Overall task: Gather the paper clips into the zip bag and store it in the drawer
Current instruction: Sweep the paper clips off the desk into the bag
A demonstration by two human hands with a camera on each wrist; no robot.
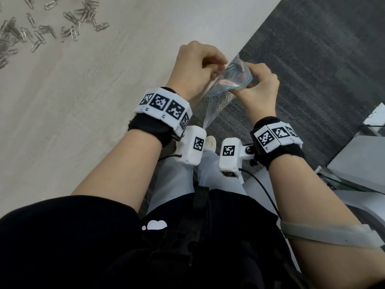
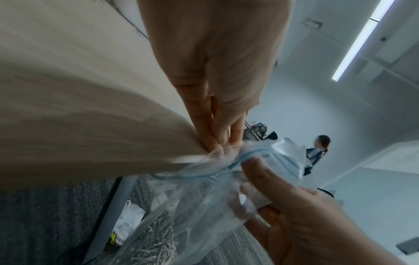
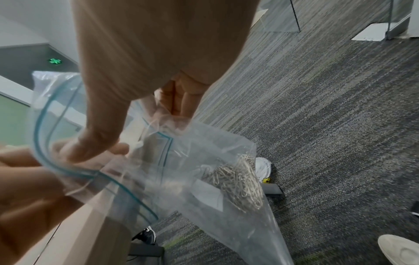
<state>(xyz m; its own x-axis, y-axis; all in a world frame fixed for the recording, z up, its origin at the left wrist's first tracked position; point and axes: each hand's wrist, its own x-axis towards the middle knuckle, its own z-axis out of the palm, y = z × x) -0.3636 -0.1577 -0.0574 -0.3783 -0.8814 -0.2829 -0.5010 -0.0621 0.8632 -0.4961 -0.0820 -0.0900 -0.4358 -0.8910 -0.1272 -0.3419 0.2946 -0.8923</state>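
Note:
A clear zip bag with a blue seal strip hangs just off the table's edge, held at its mouth by both hands. My left hand pinches one side of the mouth, my right hand grips the other. In the right wrist view the zip bag holds a clump of silver paper clips low inside. The left wrist view shows the same bag with clips at its bottom. Several loose paper clips lie scattered on the table at the far left.
The light wooden table fills the left of the head view; its edge runs diagonally past my hands. Grey carpet lies to the right. A white cabinet stands at the right. Another person stands far off.

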